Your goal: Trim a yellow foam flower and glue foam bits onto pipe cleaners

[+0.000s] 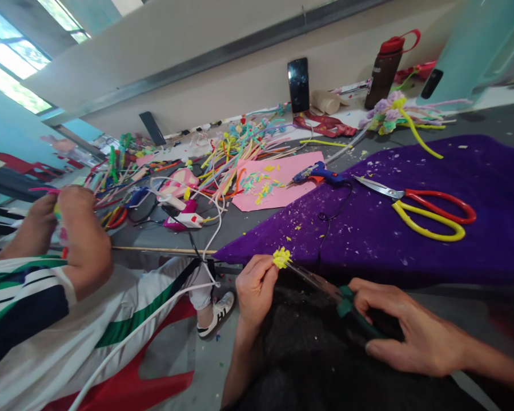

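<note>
While the left grip (pixel 255 285) pinches a yellow tuft (pixel 281 257) and the right grip (pixel 405 331) clasps its stem (pixel 346 307), purple cloth (pixel 411 251) lies on the table (pixel 252 221). A beige wall (pixel 240 85) stands behind

Beige wall (pixel 223 85), bright windows (pixel 8 68) upper left, grey floor (pixel 175 342).

Scissors (pixel 428 208) lie on cloth (pixel 411 257) — glue gun (pixel 319 173) left.
</note>
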Action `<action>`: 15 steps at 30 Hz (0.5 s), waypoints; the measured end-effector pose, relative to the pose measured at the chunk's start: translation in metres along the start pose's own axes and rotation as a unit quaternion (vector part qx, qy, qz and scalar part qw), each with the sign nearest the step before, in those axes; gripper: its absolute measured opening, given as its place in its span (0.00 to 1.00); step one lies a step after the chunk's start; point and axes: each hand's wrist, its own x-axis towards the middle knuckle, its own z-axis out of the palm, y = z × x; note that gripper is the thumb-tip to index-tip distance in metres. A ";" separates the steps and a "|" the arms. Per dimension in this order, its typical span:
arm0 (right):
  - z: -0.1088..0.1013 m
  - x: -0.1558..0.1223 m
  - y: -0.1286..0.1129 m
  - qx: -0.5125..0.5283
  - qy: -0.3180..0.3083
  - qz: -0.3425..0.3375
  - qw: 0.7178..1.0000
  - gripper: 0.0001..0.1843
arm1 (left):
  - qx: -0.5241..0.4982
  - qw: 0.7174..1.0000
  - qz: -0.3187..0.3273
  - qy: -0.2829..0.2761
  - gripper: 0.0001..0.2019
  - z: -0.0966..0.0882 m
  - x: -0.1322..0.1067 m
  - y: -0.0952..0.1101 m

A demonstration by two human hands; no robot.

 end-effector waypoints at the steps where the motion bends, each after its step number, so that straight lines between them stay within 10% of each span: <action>1: 0.000 0.000 0.000 -0.002 0.001 -0.001 1.000 0.11 | 0.002 1.000 0.002 -0.003 0.06 0.000 0.000 0.000; 15: 0.003 -0.004 0.005 -0.056 -0.025 0.016 0.998 0.12 | 0.019 0.999 0.044 -0.022 0.07 -0.002 0.001 0.000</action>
